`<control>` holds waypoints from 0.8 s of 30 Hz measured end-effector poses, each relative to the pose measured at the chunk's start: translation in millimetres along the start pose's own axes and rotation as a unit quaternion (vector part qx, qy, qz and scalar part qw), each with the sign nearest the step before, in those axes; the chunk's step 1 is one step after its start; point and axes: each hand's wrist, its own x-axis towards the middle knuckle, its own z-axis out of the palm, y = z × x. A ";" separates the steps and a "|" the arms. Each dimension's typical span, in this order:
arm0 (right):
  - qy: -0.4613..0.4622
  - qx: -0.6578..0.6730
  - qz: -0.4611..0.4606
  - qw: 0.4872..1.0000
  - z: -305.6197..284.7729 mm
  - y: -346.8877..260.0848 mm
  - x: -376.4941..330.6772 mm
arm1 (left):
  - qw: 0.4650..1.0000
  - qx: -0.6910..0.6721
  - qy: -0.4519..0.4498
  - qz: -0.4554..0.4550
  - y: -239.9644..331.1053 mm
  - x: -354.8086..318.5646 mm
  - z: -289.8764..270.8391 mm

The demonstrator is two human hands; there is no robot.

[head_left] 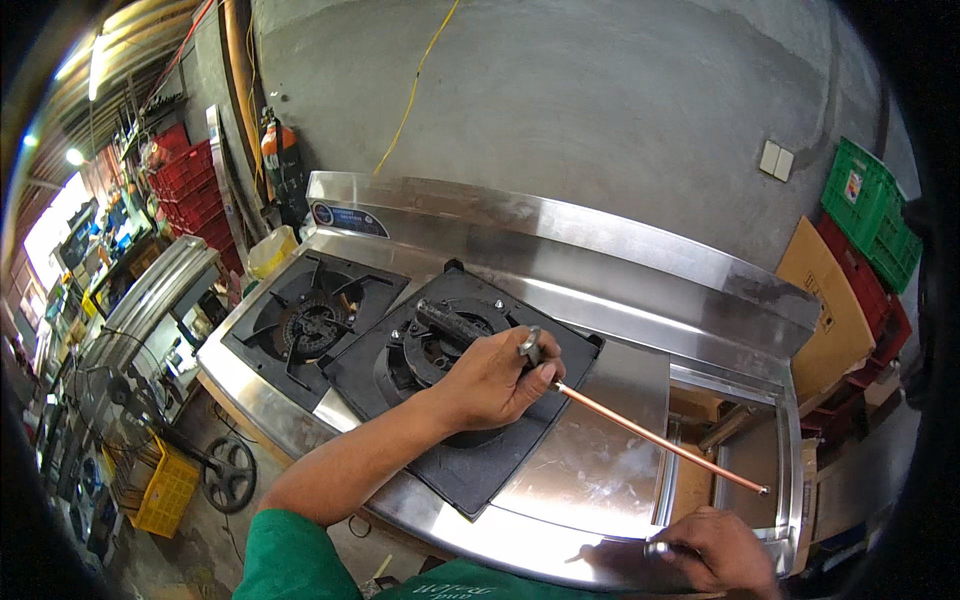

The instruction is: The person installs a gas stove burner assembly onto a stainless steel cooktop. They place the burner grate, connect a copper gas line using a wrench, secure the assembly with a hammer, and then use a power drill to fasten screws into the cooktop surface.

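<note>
My left hand (497,382) is closed around one end of a thin copper tube (650,436). A silvery metal fitting (531,346) shows between its fingers. The tube slants down to the right, and its free end hangs over a rectangular opening in the steel top. Under my left wrist a black cast-iron burner plate (478,478) lies askew on the stove. A dark bar (449,325) reaches from the burner toward my fingers; whether I hold it is unclear. At the lower right my right hand (722,553) is closed on something with a shiny round metal tip (656,549); its kind is hidden.
The stainless steel stove (600,480) has a raised back ledge and a second burner (312,325) at left. Beyond its right end are a cardboard sheet (822,300) and a green crate (868,212). At left stand a yellow crate (165,490) and a gas cylinder (283,165).
</note>
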 end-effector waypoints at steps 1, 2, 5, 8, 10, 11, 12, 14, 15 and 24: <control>-0.014 0.017 -0.069 0.997 -11.1 -6.6 5.2 | 0.999 0.004 -0.006 -0.037 2.8 -0.4 -1.8; -0.027 0.036 -0.140 0.989 -24.1 -14.8 11.4 | 0.997 0.010 -0.013 -0.074 5.4 -2.5 -4.7; 0.081 0.227 -0.107 0.964 -66.6 -62.0 46.7 | 0.999 0.017 0.007 -0.051 0.4 -7.6 -6.2; 0.098 0.353 -0.144 0.919 -86.9 -70.6 94.6 | 0.996 0.053 -0.048 -0.046 14.1 1.3 -16.4; 0.063 0.398 -0.173 0.899 -80.5 -70.5 128.4 | 0.996 0.057 -0.059 -0.046 14.7 2.9 -18.4; 0.043 0.374 -0.189 0.907 -77.6 -64.8 141.9 | 0.995 0.057 -0.065 -0.047 15.1 4.3 -16.9; 0.009 0.379 -0.182 0.907 -74.6 -61.6 150.0 | 0.994 0.061 -0.076 -0.052 16.0 6.3 -15.7; -0.009 0.381 -0.252 0.890 -54.0 -52.3 172.9 | 0.990 0.078 -0.091 -0.072 18.0 7.3 -21.2; -0.011 0.367 -0.270 0.890 -47.9 -51.4 177.0 | 0.991 0.077 -0.097 -0.059 18.2 8.9 -23.9; 0.031 0.297 -0.266 0.917 -26.3 -36.0 183.6 | 0.992 -0.014 -0.125 -0.027 5.9 14.9 -32.6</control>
